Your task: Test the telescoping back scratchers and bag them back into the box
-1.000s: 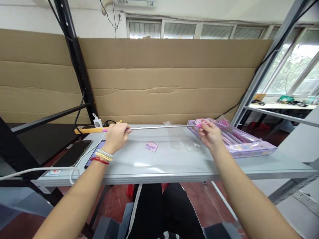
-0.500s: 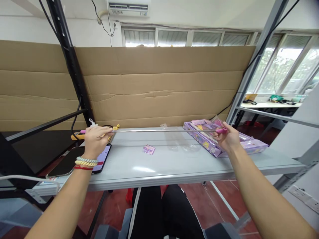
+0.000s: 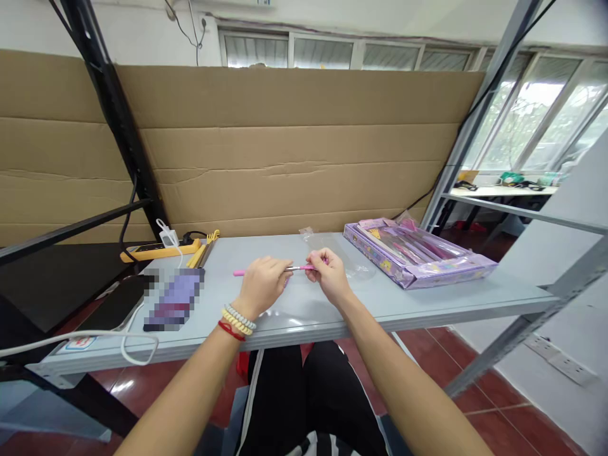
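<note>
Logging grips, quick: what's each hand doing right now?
Left hand: closed, holding the pink telescopic stick, one end jutting out past it.
Right hand: closed, thumb and fingers pinching the same stick near its other end.

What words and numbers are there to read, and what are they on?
No words or numbers are readable.
Pink-and-silver rod: no lettering visible.
Purple box: printed, too small to read.
Phone: screen pixelated, unreadable.
Small sticker: too small and blurred.

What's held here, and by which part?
A pink-and-silver stick: left hand just inside its left pink end, right hand pinching its right pink end.
</note>
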Motion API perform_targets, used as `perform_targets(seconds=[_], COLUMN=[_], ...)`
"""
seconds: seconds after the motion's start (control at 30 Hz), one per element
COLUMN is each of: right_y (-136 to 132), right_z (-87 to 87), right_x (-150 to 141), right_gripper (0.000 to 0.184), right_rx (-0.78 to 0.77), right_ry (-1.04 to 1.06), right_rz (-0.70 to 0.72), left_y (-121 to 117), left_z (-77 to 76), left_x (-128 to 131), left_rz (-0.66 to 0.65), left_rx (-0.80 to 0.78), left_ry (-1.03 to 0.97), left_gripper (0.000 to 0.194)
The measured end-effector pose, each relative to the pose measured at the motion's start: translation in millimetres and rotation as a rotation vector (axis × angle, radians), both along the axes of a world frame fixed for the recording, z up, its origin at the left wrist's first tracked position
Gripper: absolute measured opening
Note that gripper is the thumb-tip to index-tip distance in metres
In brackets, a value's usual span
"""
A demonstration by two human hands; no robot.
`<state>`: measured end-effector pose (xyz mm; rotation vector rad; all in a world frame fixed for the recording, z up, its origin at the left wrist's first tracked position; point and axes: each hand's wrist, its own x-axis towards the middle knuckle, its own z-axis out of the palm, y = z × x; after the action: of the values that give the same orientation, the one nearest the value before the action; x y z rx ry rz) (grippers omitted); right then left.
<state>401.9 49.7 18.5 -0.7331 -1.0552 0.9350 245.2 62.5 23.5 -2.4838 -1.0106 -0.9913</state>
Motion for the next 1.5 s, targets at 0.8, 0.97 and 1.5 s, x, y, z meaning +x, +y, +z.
perform_targets(seconds=[0.8, 0.97, 1.5], right_y=[1, 8, 3], right_z=[23.6, 17.5, 5.6], right_x=[161, 47, -25], right_gripper=[0.027, 0.036, 0.040], right_rx=[0.007, 0.087, -0.178], right_ry=[0.477, 0.428, 0.212], right_rz=[-0.716, -0.428, 0.091], left_y=[33, -3, 1], left_z=[32.1, 26.7, 10.5], left_x=[-119, -39, 25], left_rz=[0.316, 0.277, -0.222], left_rx=[0.176, 0.156, -0.162], left_ry=[-0.181, -0.145, -0.557], left_gripper=[0.023, 0.021, 0.045])
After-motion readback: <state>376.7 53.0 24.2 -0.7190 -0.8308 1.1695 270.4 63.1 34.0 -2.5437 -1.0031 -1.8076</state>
